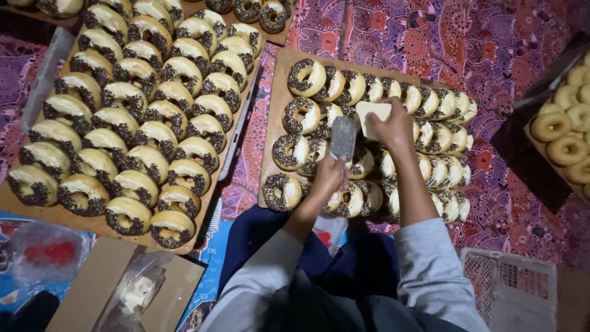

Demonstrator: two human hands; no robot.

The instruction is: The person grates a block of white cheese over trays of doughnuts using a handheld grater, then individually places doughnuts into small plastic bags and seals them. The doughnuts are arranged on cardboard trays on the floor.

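- The left hand (329, 175) is closed around the handle of a small flat metal grater (343, 138), held over the middle of the right-hand wooden board (278, 98)
- The grater's long axis runs nearly straight away from the person, leaning a little to the right; its blade end points toward the far rows, its handle end sits in the fist
- The right hand (393, 126) grips a pale block of cheese (372, 115) between fingers and thumb, the block just beside the grater's upper right edge; whether the two touch cannot be told
- Beneath both hands lie rows of doughnuts with white icing and chocolate sprinkles (304, 77), overlapping and leaning on one another across the board
- Both forearms in grey sleeves (430, 270) reach over the near rows, covering several doughnuts there
- To the left, a larger wooden board (18, 206) carries many more sprinkled doughnuts (138, 132), packed close in slanted rows
- At the far right edge, a tray of plain unglazed doughnuts (562, 132) stands well apart from the hands
- A patterned purple cloth (467, 43) lies under the boards
- Near the person's right side sits a white plastic basket (513, 289); at lower left a cardboard box (92, 289) holds a clear bag (132, 292)
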